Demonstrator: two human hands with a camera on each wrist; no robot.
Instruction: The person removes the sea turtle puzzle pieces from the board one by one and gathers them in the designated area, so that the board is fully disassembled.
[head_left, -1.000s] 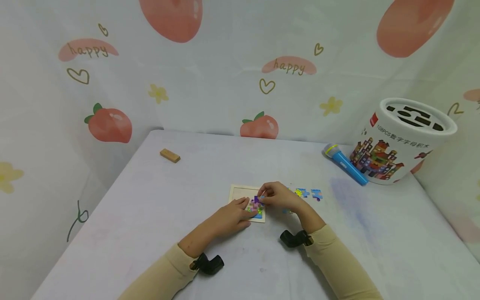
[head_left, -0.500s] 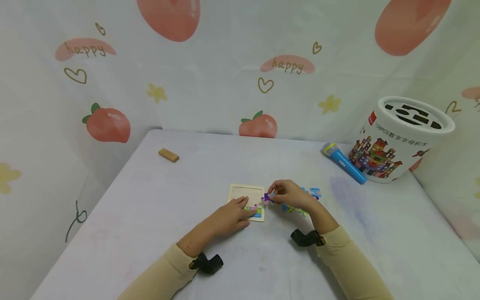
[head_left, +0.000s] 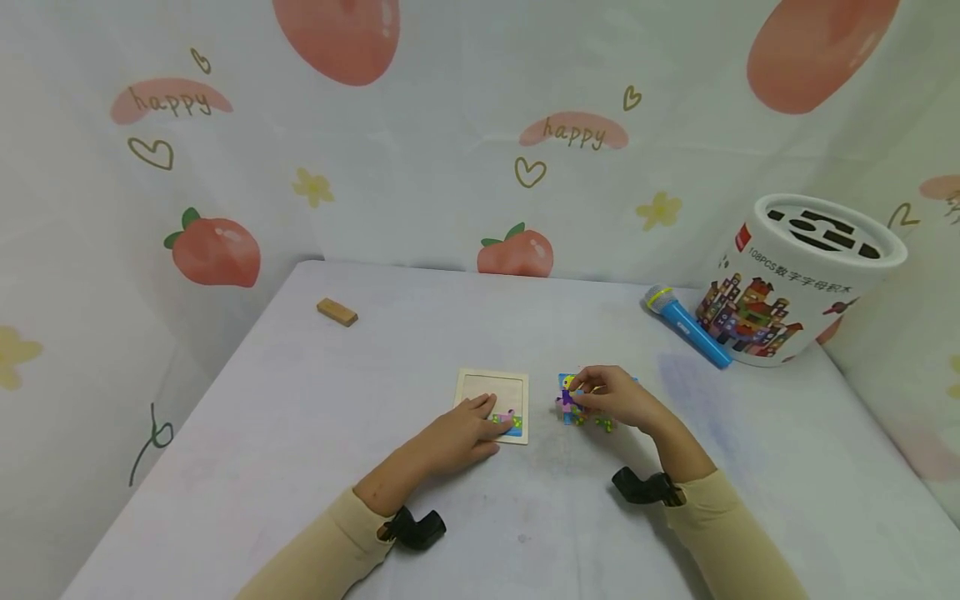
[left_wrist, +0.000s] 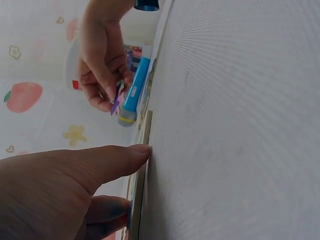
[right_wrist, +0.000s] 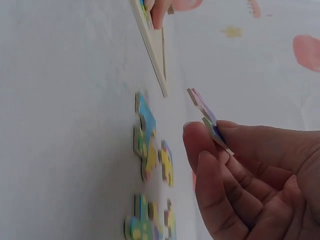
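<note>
My left hand (head_left: 459, 437) lies over the lower left part of a square wooden puzzle frame (head_left: 491, 372), fingers extended onto a few fitted pieces (head_left: 517, 423). Its thumb (left_wrist: 117, 160) touches the frame's edge (left_wrist: 141, 195) in the left wrist view. Right of the frame, my right hand (head_left: 621, 402) pinches a purple and pink puzzle piece (right_wrist: 207, 112) between thumb and fingertips, raised off the table. Several loose pieces (right_wrist: 146, 117) lie on the table beside it, partly hidden by that hand in the head view.
A small wooden block (head_left: 337, 312) lies at the back left. At the back right, a blue toy microphone (head_left: 693, 333) rests beside a large white tub (head_left: 795, 287). A printed cloth (head_left: 420, 150) hangs behind the white table.
My right hand has moved right, away from the frame, carrying the purple piece out of it to above the loose pieces. My left hand has stayed on the frame.
</note>
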